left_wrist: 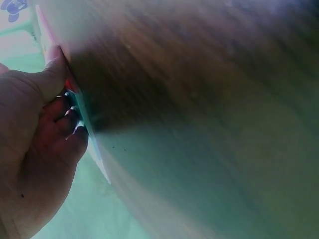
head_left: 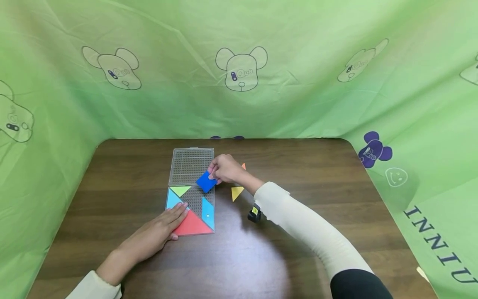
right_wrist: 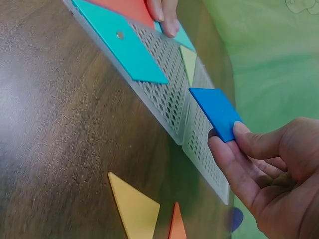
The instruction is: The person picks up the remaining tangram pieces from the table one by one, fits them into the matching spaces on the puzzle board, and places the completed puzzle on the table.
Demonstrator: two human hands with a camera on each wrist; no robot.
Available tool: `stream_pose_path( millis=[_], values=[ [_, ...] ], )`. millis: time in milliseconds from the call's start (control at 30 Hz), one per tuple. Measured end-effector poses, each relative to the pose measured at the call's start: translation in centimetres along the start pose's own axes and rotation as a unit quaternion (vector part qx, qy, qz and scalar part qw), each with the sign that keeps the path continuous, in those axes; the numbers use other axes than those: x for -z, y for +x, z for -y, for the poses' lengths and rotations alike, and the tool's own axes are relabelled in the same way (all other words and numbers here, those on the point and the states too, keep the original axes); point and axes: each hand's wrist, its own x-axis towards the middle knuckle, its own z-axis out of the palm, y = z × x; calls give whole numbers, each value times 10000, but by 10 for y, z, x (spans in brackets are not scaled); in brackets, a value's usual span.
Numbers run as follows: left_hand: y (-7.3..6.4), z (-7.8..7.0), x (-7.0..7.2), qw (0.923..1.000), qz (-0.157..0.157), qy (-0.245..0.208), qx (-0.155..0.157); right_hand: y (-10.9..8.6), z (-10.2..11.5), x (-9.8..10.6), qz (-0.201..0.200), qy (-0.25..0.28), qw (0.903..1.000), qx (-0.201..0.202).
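Note:
My right hand (head_left: 228,168) pinches a blue square tangram piece (head_left: 206,182) between thumb and fingers, tilted above the hinge side of a clear plastic case. The case's near half (head_left: 194,199) has a perforated floor and lies flat. In it sit a pale green triangle (head_left: 180,190), a light blue triangle (head_left: 173,200), a red triangle (head_left: 193,224) and a light blue parallelogram (head_left: 208,215) with a small round spot. My left hand (head_left: 158,229) rests its extended fingers over the red and light blue triangles, its thumb at the case's near edge in the left wrist view.
The case's perforated lid (head_left: 190,166) lies opened flat on the far side. Right of the case are a yellow triangle (head_left: 236,192) and an orange triangle (right_wrist: 177,224) on the wooden table (head_left: 130,178). A small black object with a yellow label (head_left: 254,214) stands by the right sleeve.

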Motion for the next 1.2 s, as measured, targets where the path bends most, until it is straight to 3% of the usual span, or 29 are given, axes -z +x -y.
stream_pose_path(
  millis=[467, 733, 1200],
  values=[
    [1, 1, 1, 9999, 116, -25, 44, 8, 7, -23, 262, -261, 9992, 130],
    [1, 1, -1, 10000, -14, 17, -52, 10, 11, -40, 537, -449, 9975, 131],
    [-1, 3, -1, 9998, -167, -4, -115, 13, 21, -54, 546, -754, 9957, -34]
  ],
)
